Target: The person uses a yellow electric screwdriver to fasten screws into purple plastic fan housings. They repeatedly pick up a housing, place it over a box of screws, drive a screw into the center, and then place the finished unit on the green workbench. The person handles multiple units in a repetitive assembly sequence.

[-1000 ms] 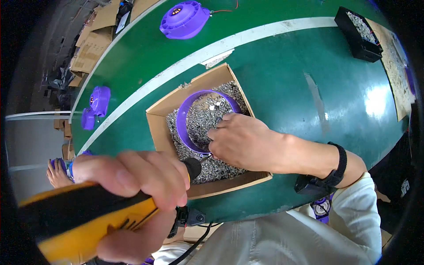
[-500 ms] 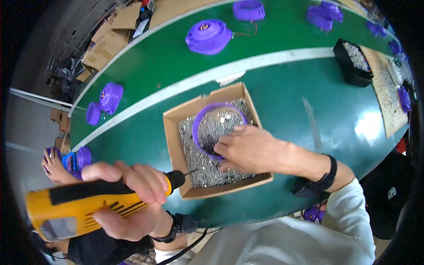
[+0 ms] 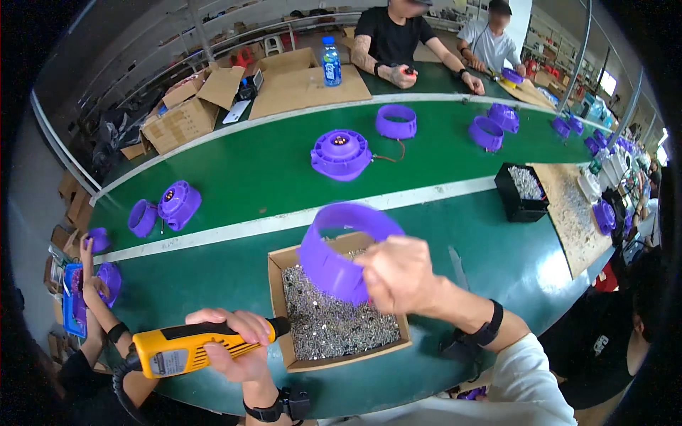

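Note:
A yellow and black electric screwdriver (image 3: 170,356) is gripped in my left hand (image 3: 238,344), its black nose pointing right at the left wall of a cardboard box (image 3: 278,305). Small silvery screws (image 3: 341,330) cover the bottom of that box. Above them my right hand (image 3: 399,278) pinches the right side of a purple plastic ring (image 3: 330,266), which is tilted and clear of the screws. The fingertips of my right hand are partly hidden by its own knuckles, so I cannot see whether a screw is in them too.
Purple round housings (image 3: 341,154) and rings (image 3: 396,122) stand on the green strip (image 3: 263,170) beyond a white divider (image 3: 426,193). A black bin (image 3: 522,193) of screws is at the right by a stained board (image 3: 568,213). Co-workers sit across and on both sides; a blue tray (image 3: 73,302) lies at left.
My right hand has lifted the purple ring off the screws and above the box. The view has tilted up, bringing co-workers across the table into sight. The screwdriver remains in my left hand.

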The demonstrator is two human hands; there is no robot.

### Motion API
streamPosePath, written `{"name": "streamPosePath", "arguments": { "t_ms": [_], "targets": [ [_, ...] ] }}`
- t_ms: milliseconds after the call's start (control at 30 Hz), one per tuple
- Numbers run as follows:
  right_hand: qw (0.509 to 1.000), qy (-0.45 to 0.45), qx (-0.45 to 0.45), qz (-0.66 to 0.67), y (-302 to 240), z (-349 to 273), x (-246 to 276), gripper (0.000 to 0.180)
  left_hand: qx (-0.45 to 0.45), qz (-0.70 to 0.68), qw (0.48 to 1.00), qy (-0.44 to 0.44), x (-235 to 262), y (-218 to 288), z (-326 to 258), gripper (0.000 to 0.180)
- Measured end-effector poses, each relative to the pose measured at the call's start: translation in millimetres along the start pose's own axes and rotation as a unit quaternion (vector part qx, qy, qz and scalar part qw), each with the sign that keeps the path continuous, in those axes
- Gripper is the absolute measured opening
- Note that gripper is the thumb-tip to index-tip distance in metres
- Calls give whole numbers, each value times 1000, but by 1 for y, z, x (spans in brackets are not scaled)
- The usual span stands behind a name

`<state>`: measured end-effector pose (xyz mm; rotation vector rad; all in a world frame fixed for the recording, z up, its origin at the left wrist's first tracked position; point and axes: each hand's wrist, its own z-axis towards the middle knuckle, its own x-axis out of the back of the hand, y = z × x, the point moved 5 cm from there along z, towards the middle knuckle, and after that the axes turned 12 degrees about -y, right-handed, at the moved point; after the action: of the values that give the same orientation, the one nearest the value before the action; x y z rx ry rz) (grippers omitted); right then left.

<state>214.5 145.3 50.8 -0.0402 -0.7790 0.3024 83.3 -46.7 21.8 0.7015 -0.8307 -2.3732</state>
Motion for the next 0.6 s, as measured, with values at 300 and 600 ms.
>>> {"name": "streamPosePath", "arguments": {
  "t_ms": [300, 600],
  "targets": [
    [947, -265, -170, 57, 151, 5, -78, 16, 66, -52, 996, 4, 1, -13, -12, 51],
    [951, -259, -167, 33, 255, 24, -143, 24, 51, -31, 998, -19, 2, -25, -16, 45]
  ]
}}
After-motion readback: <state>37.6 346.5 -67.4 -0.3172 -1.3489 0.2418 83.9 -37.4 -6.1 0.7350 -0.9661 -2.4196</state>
